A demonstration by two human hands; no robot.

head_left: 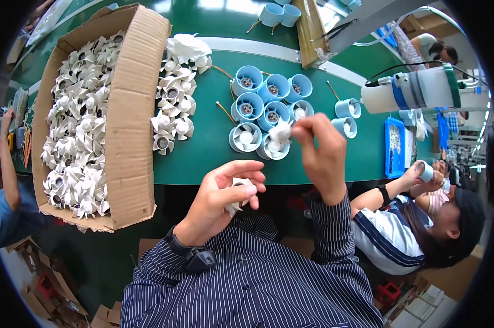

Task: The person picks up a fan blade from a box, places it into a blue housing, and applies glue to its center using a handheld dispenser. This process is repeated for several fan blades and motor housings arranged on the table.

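Observation:
My left hand is closed around a white fan impeller, whose blades show partly between the fingers. Between the thumb and fingertips of my right hand is a second white impeller, slightly blurred. It is at the mouth of a light blue round housing in the front row; whether it touches cannot be told. Beside that stands a housing with an impeller inside. Several more blue housings form a cluster behind, some with bare motor parts showing inside.
A large cardboard box full of white impellers stands at left. Loose impellers lie beside it on the green table. At right are two housings, a cylindrical dispenser, a blue tray and a co-worker holding a housing.

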